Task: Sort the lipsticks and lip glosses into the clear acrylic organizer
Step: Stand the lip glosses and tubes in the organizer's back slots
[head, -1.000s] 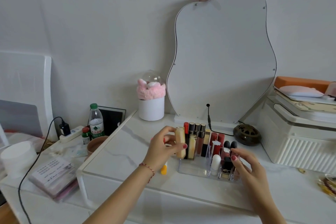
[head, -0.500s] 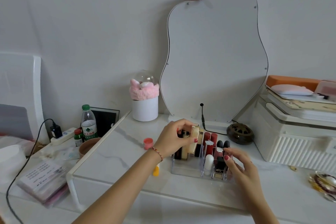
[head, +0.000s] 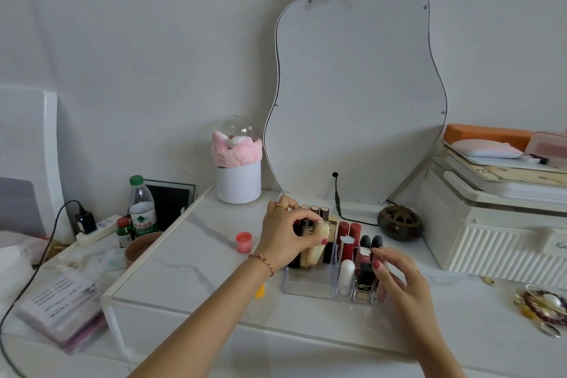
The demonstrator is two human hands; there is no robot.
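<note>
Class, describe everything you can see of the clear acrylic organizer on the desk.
The clear acrylic organizer is a see-through plastic tray split by upright dividers into compartments. It sits flat on the white marble-look desk, before the mirror. Tubes stand upright in it. The left hand lowers a cream tube into its left section; the right hand touches its right side.

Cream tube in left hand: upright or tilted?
Tilted. The cream tube leans top-right among upright tubes in the organizer; the left hand grips its top.
</note>
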